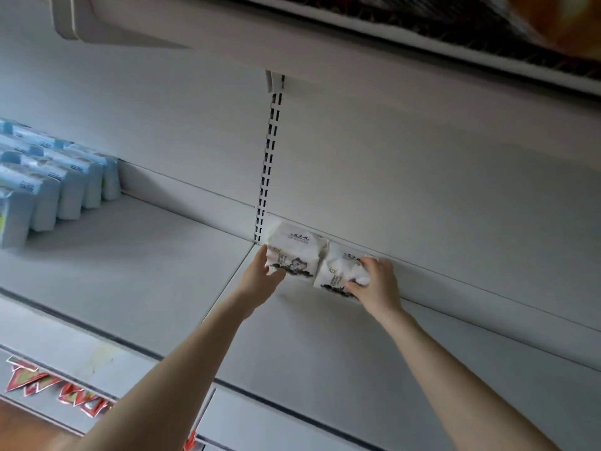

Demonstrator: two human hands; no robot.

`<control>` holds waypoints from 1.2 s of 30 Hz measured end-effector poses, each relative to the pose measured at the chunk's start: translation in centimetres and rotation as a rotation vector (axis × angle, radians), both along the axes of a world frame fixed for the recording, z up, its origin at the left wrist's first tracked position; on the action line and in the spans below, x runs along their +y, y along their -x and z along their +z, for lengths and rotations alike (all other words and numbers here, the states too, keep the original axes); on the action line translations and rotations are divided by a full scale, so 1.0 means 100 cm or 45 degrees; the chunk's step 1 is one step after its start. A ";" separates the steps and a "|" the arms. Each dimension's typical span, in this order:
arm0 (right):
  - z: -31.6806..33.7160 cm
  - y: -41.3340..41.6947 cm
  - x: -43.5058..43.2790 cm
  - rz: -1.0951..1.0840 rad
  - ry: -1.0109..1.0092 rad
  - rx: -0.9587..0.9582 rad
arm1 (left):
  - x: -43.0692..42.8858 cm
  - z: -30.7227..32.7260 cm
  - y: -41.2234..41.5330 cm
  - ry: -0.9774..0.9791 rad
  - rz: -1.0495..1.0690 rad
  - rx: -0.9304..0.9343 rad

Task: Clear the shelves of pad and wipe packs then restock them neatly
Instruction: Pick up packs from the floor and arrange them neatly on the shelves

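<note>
I'm counting two: left hand (pixel 263 275) is gripping the left white pack (pixel 292 252), right hand (pixel 377 284) is gripping the right white pack (pixel 336 271).

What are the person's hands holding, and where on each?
The left hand holds the left white pack by its left edge; the right hand grips the right white pack at its right end.

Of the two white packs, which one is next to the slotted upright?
The left pack, held by the left hand: it sits at the foot of the slotted upright; the right pack, in the right hand, lies farther away.
</note>
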State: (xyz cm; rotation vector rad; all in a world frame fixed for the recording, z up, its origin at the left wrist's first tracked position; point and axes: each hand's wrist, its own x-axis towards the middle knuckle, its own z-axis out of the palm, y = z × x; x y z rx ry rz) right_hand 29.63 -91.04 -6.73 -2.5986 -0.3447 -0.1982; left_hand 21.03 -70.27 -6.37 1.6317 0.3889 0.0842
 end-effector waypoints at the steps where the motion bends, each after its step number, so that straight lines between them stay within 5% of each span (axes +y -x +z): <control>1: 0.005 0.002 0.001 0.002 0.076 -0.020 | -0.001 0.001 0.004 -0.029 0.027 -0.007; 3: 0.017 0.010 0.008 0.009 0.116 -0.099 | -0.003 0.000 0.012 -0.061 0.100 -0.015; 6: 0.037 0.037 0.042 0.181 -0.181 -0.112 | -0.004 0.001 0.036 -0.026 0.209 -0.049; 15: 0.024 0.164 0.215 0.921 -0.370 0.406 | 0.083 -0.016 0.193 -0.080 0.809 -0.058; 27: -0.112 0.453 0.390 1.698 0.261 0.804 | 0.169 -0.132 0.556 0.199 1.666 0.594; 36: -0.205 0.586 0.419 2.032 0.748 0.930 | 0.125 -0.205 0.683 0.503 2.152 0.788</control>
